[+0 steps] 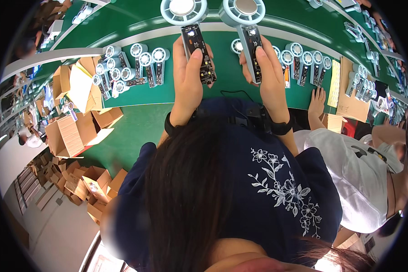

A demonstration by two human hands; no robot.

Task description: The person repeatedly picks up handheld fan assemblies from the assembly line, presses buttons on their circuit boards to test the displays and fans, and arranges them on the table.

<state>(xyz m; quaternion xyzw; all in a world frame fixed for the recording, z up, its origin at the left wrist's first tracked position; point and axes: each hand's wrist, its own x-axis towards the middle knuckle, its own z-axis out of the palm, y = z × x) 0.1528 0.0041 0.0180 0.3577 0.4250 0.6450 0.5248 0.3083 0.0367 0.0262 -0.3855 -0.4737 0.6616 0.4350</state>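
My left hand (pixel 188 77) grips the dark handle of a pale blue hand-held fan (pixel 186 13), thumb pressed on its exposed circuit board. In the same way my right hand (pixel 268 75) holds a second pale blue fan (pixel 244 12) by its open handle. Both fans are raised side by side above the green table (pixel 140 127), round heads pointing away from me. A wrist strap sits on each forearm.
Rows of similar fans lie on the table at the left (pixel 131 65) and right (pixel 303 63). Open cardboard boxes (pixel 72 131) crowd the left side and floor. Another person in white (pixel 353 172) sits at my right, one hand (pixel 316 102) on the table.
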